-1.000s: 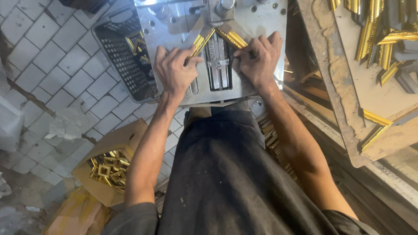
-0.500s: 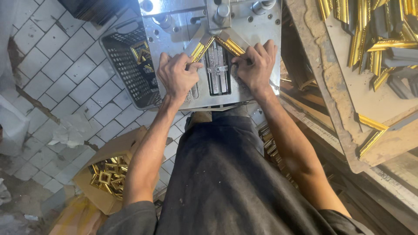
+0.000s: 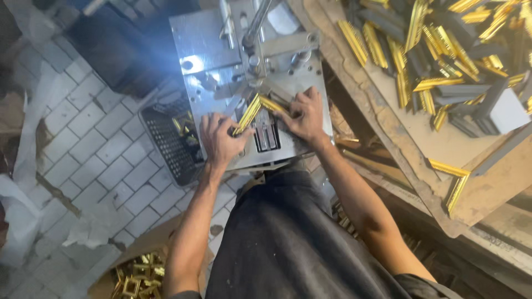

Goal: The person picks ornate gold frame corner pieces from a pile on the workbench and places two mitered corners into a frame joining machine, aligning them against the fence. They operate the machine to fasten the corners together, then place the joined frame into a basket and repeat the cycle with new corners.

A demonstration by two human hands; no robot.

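While the left hand (image 3: 221, 138) is gripping one ribbed gold moulding strip (image 3: 247, 113), the right hand (image 3: 303, 115) is pressing another short gold strip (image 3: 272, 104) into a corner at the steel machine table's (image 3: 202, 50) middle; clamping them probably needs steady hands.

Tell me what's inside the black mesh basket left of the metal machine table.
The black mesh basket holds a few small gold frame pieces near its right side. The machine table and the left hand cover its right edge, so anything there is hidden.
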